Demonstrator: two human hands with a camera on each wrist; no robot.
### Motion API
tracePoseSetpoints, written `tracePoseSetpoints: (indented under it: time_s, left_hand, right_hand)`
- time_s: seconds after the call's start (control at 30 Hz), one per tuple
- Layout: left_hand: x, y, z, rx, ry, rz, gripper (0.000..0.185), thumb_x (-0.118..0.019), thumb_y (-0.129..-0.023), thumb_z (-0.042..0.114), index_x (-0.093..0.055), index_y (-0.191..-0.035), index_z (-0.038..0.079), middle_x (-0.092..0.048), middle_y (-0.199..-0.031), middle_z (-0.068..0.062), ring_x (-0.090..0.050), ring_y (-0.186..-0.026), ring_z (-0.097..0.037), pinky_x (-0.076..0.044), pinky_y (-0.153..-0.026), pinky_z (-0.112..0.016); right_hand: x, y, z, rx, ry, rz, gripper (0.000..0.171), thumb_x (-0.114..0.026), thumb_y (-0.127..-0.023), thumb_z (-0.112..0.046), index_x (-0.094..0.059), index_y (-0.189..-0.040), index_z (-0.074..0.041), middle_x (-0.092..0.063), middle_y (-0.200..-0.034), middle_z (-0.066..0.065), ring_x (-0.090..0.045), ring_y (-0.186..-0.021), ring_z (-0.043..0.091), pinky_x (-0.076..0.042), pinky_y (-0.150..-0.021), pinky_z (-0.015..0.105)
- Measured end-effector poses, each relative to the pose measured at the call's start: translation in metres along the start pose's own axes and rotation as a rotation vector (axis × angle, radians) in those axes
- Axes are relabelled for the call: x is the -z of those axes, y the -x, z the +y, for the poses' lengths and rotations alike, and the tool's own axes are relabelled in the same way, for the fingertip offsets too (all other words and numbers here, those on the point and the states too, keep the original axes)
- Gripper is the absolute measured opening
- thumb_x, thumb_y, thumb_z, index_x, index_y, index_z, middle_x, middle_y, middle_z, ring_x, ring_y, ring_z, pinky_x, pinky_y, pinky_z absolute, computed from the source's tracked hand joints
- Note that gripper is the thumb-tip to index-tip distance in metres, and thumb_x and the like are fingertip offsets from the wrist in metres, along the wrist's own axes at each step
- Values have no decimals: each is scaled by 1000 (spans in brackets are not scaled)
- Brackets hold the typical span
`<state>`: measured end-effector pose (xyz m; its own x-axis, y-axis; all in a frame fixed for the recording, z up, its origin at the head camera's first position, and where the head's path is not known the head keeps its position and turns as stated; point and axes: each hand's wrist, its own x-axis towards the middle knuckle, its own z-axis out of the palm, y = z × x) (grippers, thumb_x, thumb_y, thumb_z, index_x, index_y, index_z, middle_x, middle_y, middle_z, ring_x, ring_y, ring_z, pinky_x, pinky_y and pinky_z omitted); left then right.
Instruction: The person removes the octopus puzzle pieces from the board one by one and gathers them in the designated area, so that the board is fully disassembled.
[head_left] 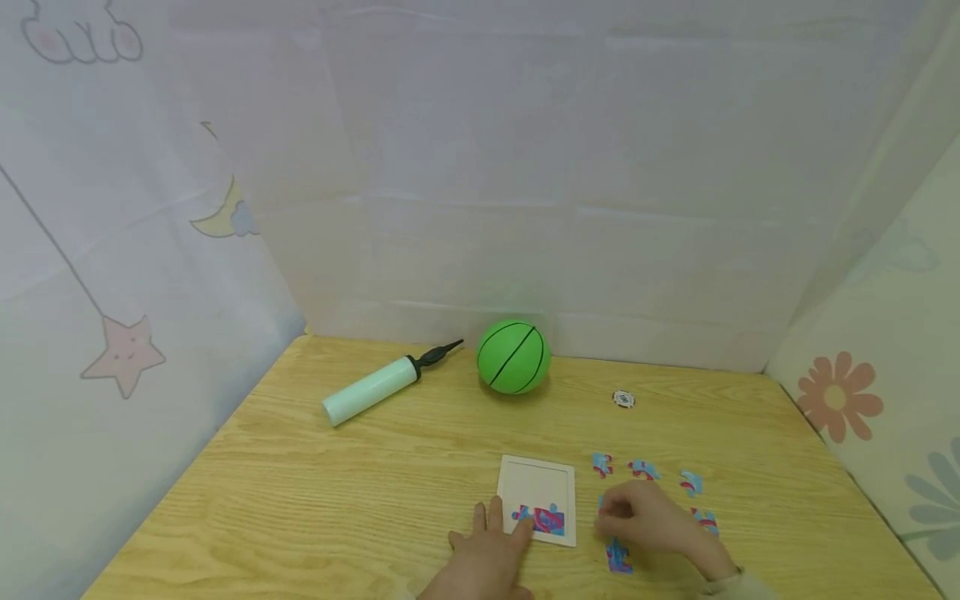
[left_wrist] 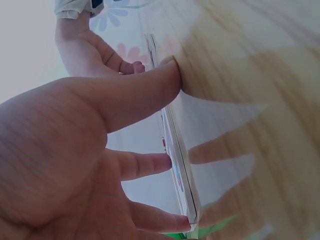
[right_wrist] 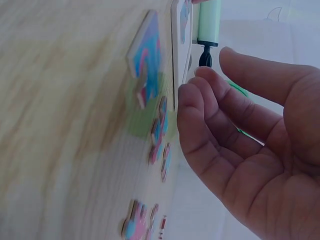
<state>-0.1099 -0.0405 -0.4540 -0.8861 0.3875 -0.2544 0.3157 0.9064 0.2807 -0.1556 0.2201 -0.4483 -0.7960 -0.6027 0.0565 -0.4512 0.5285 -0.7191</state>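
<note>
A white square puzzle tray [head_left: 537,487] lies on the wooden table near its front edge, with a few blue-and-pink pieces [head_left: 543,520] set along its near side. My left hand [head_left: 501,523] lies flat, with straight fingers touching the tray's left edge and the set pieces. In the left wrist view its fingertips [left_wrist: 167,162] press the tray's rim [left_wrist: 181,175]. My right hand [head_left: 611,521] hovers just right of the tray with fingers loosely curled. Its palm is empty in the right wrist view [right_wrist: 207,75]. One loose piece [right_wrist: 147,60] lies just beyond the fingertips.
Several loose puzzle pieces [head_left: 643,469] are scattered right of the tray, one [head_left: 618,557] by my right wrist. Further back lie a green ball [head_left: 513,357], a mint-green pump [head_left: 372,387] and a small white disc [head_left: 623,399]. Fabric walls enclose the table.
</note>
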Motion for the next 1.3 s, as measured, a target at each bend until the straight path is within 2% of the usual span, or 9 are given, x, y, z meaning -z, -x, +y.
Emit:
tracePoseSetpoints:
  time_s: [0.23, 0.4, 0.5, 0.7, 0.93, 1.17, 1.3]
  left_hand:
    - [2, 2, 4, -11, 24, 28, 88, -84, -64, 44, -48, -140, 19, -35, -143, -31, -36, -126, -56, -41, -76, -75]
    - [-1, 4, 11, -16, 32, 27, 79, -81, -71, 41, -48, -139, 18, -35, -145, -29, -35, -128, -54, -42, -78, -72]
    - [-4, 4, 16, 4, 45, 31, 76, -78, -74, 43, -49, -139, 18, -35, -145, -29, -34, -129, -54, -42, -80, -73]
    - [-10, 3, 22, 54, 20, 27, 74, -74, -74, 50, -50, -139, 24, -37, -143, -30, -33, -129, -54, -40, -82, -72]
    - [-13, 2, 27, 39, 12, 79, 74, -76, -71, 49, -53, -135, 19, -38, -142, -29, -35, -126, -56, -41, -77, -74]
    - [-12, 1, 27, 67, 14, 50, 74, -76, -72, 50, -52, -136, 21, -37, -143, -29, -35, -127, -54, -41, -79, -73]
    - [-11, 2, 27, 62, -20, 42, 74, -74, -73, 52, -52, -137, 23, -38, -143, -25, -36, -127, -53, -43, -80, -71]
  right_hand:
    - [-3, -12, -11, -12, -1, -16, 12, -67, -90, -20, -67, -79, -15, -59, -70, -13, -46, -59, -2, -42, -52, 21]
    - [-6, -24, -15, 0, 10, -21, 13, -67, -91, -23, -67, -80, -16, -61, -71, -10, -45, -58, -2, -41, -52, 20]
    - [-8, -32, -18, -8, -2, -31, 13, -67, -91, -23, -67, -80, -16, -62, -72, -9, -47, -59, -1, -42, -53, 20]
    - [-12, -49, -24, -40, -2, -38, 11, -67, -90, -21, -68, -81, -15, -63, -75, -11, -50, -63, 2, -44, -56, 22]
    - [-20, -66, -25, -41, 13, -60, 11, -69, -89, -20, -68, -80, -14, -61, -72, -10, -50, -63, 2, -44, -58, 22]
    - [-27, -77, -25, -52, 46, -63, 10, -70, -88, -22, -68, -79, -16, -60, -72, -11, -52, -64, 4, -45, -58, 24]
    - [-32, -82, -24, -60, 13, -88, 9, -70, -88, -18, -68, -79, -15, -61, -73, -10, -55, -65, 5, -47, -59, 24]
